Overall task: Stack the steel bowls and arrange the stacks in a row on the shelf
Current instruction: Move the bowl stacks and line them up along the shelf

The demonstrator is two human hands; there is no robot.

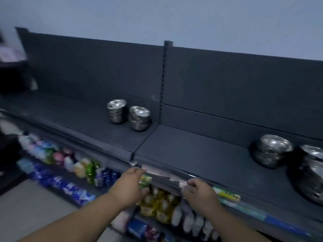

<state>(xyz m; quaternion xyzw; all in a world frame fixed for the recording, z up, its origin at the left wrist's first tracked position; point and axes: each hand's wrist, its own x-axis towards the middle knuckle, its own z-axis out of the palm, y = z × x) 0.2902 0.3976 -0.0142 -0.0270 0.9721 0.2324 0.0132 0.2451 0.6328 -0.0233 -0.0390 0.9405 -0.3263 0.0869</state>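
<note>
Hands at the front edge of the shelf (192, 154), both holding nothing. Left hand (130, 186): fingers loosely bent, tips at the price rail (162, 173); blur keeps me from telling whether they touch it. Right hand (197, 191): fingers curled loosely toward the same rail, nothing between them; contact is again unclear to me. Both forearms enter from the bottom of my view. Behind the rail, the dark shelf runs left to right, split by a seam in line with the slotted upright (163, 75). Left of the seam, near the back panel (87, 67), stand two stacks of steel bowls: stack A (116, 111) and stack B (139, 118), just beside each other, both upright. Right of the seam and well apart from those, stack C (272, 151) sits toward the back. Further bowls (312, 172), cut by the right edge of my view, lie just beside it. Below the rail, lower shelves carry bottles (157, 205) and packets (66, 186); their labels are too blurred for me to read. Grey wall (157, 18) above the panel.
</note>
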